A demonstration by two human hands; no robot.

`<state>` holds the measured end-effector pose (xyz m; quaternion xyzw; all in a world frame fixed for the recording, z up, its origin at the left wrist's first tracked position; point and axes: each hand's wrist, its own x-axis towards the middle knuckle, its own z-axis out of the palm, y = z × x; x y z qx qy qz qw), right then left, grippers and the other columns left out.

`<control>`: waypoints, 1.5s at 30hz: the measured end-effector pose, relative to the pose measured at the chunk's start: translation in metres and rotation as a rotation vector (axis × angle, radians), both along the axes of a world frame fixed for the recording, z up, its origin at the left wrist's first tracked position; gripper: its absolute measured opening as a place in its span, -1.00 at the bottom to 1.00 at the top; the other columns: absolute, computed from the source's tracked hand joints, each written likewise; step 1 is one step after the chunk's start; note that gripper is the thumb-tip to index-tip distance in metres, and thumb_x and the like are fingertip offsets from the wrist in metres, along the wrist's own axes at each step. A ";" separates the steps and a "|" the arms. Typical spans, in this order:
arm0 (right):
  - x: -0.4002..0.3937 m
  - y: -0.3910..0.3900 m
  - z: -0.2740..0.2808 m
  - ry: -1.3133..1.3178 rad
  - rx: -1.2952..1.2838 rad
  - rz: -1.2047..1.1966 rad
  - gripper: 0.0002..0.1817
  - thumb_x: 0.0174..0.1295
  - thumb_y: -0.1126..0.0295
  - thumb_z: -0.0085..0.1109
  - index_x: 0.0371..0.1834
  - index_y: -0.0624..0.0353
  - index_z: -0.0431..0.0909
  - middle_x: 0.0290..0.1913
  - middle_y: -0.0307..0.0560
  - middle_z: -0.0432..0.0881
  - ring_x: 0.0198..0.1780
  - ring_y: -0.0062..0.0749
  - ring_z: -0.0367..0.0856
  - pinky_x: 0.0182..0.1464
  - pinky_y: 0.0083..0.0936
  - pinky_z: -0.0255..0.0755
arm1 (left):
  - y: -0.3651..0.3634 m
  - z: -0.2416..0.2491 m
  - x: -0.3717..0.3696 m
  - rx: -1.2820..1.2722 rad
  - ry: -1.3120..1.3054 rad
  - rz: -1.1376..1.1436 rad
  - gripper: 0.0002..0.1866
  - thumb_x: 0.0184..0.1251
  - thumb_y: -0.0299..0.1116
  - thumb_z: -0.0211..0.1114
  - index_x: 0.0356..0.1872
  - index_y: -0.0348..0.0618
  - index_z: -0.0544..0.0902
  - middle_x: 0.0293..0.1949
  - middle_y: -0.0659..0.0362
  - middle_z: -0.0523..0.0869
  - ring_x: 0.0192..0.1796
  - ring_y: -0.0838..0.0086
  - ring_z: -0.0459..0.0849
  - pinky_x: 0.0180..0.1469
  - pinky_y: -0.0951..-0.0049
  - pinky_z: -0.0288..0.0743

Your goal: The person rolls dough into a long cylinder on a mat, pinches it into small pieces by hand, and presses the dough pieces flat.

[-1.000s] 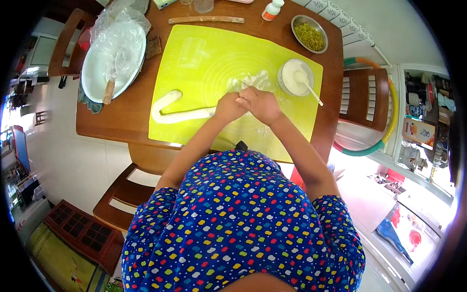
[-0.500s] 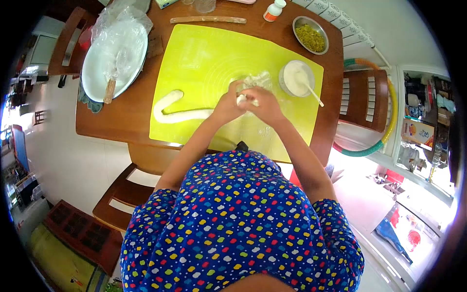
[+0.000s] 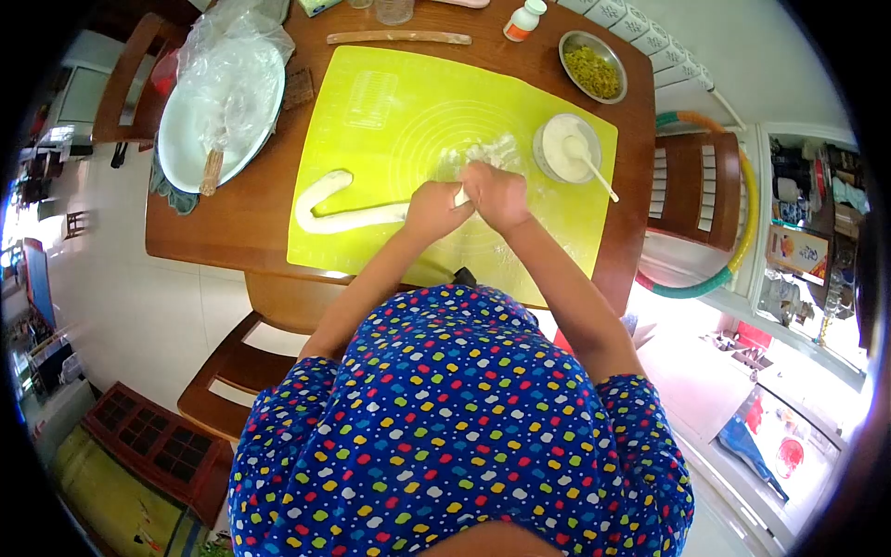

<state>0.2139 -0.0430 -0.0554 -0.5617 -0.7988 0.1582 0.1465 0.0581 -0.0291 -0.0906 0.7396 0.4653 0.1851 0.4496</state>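
Note:
A long white rope of dough (image 3: 357, 220) lies on the yellow-green mat (image 3: 362, 139), bent into a hook at its left end. My left hand (image 3: 436, 211) is closed around the rope's right end. Close beside it, my right hand (image 3: 497, 195) is closed on the tip of the same dough, and a short white piece shows between the two hands. Loose flour (image 3: 492, 149) is scattered on the mat just beyond my fingers. To the right, a bowl of flour (image 3: 561, 139) holds a white spoon (image 3: 594, 172).
A metal bowl of chopped greenish filling (image 3: 592, 70) stands at the back right, near a white bottle (image 3: 524, 19). A rolling pin (image 3: 399, 37) lies behind the mat. At left sits a large white basin (image 3: 181, 139) with a plastic bag (image 3: 232, 56) and a brush-like handle (image 3: 212, 174).
My right hand has turned over, from fingers raised and pinching to knuckles up and closed on the dough's end. My left hand has closed more tightly around the rope.

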 end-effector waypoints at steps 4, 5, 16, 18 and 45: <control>0.008 0.014 -0.033 -0.143 -0.236 -0.373 -0.80 0.32 0.24 0.02 -0.24 0.09 0.57 -0.20 0.04 0.63 -0.17 -0.06 0.66 -0.15 -0.17 0.53 | -0.010 0.027 -0.005 -0.077 -0.241 0.010 -0.74 0.14 -0.24 0.35 -0.47 -0.27 0.62 -0.57 -0.04 0.62 -0.53 0.35 0.59 -0.39 0.31 0.46; 0.010 0.018 -0.031 -0.015 0.067 -0.284 -0.78 0.29 0.19 0.08 -0.23 0.08 0.59 -0.21 0.01 0.63 -0.13 -0.08 0.65 -0.09 -0.18 0.51 | 0.000 0.024 -0.007 -0.216 -0.144 0.066 -0.78 0.13 -0.30 0.37 -0.29 -0.21 0.62 -0.46 0.06 0.67 -0.44 0.48 0.56 -0.34 0.37 0.48; -0.020 -0.004 0.033 0.380 -0.027 -0.184 -0.74 0.18 0.14 0.22 -0.28 0.10 0.56 -0.35 -0.06 0.62 -0.36 -0.16 0.61 -0.33 -0.30 0.45 | 0.012 0.006 -0.010 -0.012 -0.065 0.038 -0.73 0.14 -0.17 0.31 -0.31 -0.17 0.68 -0.41 -0.07 0.70 -0.32 -0.01 0.68 -0.25 0.14 0.55; -0.020 -0.006 0.033 0.333 -0.013 -0.220 -0.76 0.19 0.16 0.20 -0.29 0.09 0.56 -0.35 -0.07 0.62 -0.38 -0.17 0.62 -0.36 -0.30 0.46 | 0.011 0.001 -0.009 -0.029 -0.015 0.035 -0.70 0.14 -0.11 0.28 -0.44 -0.17 0.70 -0.47 -0.10 0.68 -0.33 -0.03 0.66 -0.26 0.14 0.56; -0.015 -0.003 0.046 0.174 -0.049 -0.209 -0.73 0.26 0.17 0.17 -0.13 0.11 0.55 -0.25 -0.01 0.66 -0.31 -0.14 0.64 -0.25 -0.32 0.51 | 0.013 0.008 -0.001 -0.043 -0.060 0.077 -0.73 0.12 -0.14 0.29 -0.47 -0.16 0.69 -0.43 -0.11 0.69 -0.37 -0.03 0.67 -0.31 0.16 0.55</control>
